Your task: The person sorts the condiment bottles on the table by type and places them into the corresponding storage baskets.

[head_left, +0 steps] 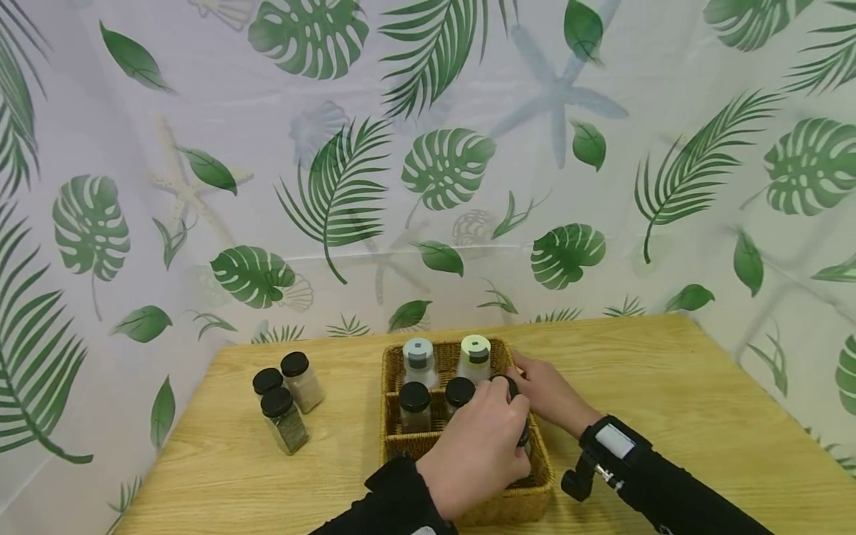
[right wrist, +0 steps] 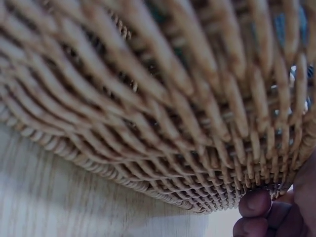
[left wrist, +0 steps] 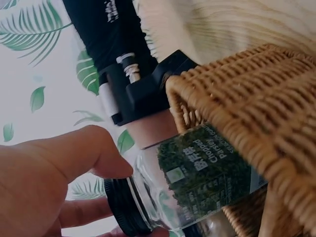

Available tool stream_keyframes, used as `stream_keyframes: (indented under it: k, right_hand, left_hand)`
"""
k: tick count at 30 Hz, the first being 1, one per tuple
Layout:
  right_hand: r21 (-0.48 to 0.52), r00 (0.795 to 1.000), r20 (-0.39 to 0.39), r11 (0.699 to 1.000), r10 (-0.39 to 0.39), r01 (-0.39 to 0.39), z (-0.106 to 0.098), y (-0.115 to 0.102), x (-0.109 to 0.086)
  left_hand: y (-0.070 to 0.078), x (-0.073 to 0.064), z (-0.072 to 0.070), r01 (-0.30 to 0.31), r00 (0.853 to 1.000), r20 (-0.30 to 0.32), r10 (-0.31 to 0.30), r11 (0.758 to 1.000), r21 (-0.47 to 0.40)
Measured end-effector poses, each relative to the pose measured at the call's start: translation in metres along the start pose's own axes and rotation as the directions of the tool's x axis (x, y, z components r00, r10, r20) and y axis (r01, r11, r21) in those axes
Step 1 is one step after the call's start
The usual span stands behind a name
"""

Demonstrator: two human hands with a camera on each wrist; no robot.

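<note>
My left hand [head_left: 478,446] is over the front right of a wicker basket [head_left: 491,509], pinching a glass jar [left wrist: 197,173] by its black lid [left wrist: 127,207]. The jar's label reads "Chopped Parsley", and it lies tilted at the basket's rim in the left wrist view. On the basket's far right side, my right hand [head_left: 555,394] grips the rim; its curled fingers [right wrist: 256,203] show beside the weave in the right wrist view. Black-lidded jars [head_left: 414,407] stand in the middle compartment. At the back are a white-capped bottle [head_left: 419,362] and a yellow-capped bottle [head_left: 475,357].
Three black-lidded spice jars [head_left: 286,420] stand grouped on the wooden table [head_left: 200,475], left of the basket. A white cloth printed with leaves [head_left: 441,256] hangs behind the table and along its sides. A divider [head_left: 421,437] crosses the basket.
</note>
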State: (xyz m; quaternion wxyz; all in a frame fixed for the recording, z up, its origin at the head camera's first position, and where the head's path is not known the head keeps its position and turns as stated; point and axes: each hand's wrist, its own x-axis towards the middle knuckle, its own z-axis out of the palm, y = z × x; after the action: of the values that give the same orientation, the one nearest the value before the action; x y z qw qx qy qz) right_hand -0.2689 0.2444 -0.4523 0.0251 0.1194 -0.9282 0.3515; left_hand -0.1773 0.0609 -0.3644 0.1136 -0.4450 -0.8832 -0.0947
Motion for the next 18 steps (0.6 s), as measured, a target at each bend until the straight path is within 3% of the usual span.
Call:
stream_keyframes:
  k: [13, 18]
  right_hand:
    - [-0.018, 1.000, -0.004, 1.000, -0.019, 0.019, 0.001, -0.002, 0.001]
    - [-0.033, 0.999, -0.019, 0.999, -0.035, 0.035, -0.001, -0.002, 0.000]
  left_hand:
    - [0.005, 0.010, 0.021, 0.014, 0.994, 0.113, -0.013, 1.000, -0.003]
    - [0.007, 0.012, 0.024, 0.014, 0.991, 0.130, -0.014, 1.000, 0.000]
